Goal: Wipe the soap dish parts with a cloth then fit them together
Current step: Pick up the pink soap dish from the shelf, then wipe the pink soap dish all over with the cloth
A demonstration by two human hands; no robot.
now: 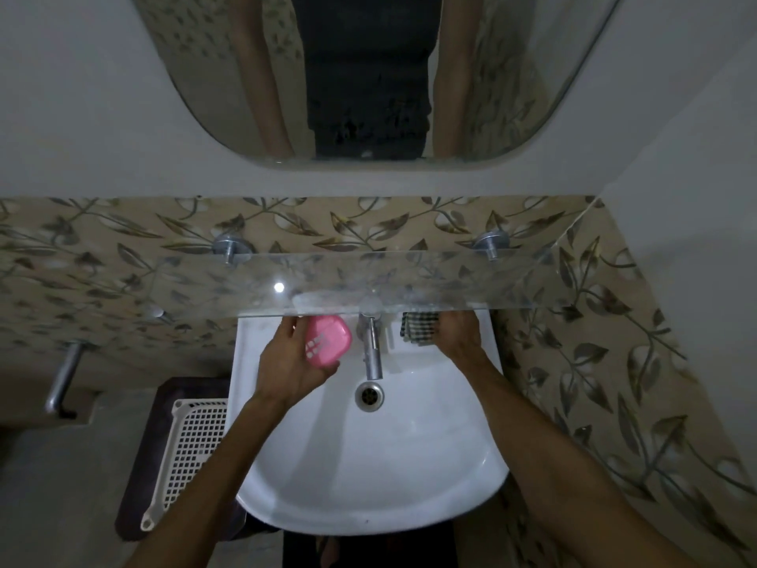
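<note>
The left hand [286,358] holds the pink soap dish [329,341] while the right hand [458,334] grabs the checked cloth [418,327] beside it, so wiping comes next

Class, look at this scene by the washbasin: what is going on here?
A person stands at a white sink. The left hand holds a pink soap dish part above the basin, left of the tap. The right hand rests on a checked cloth at the sink's back edge, under the glass shelf. Whether it grips the cloth is unclear.
</note>
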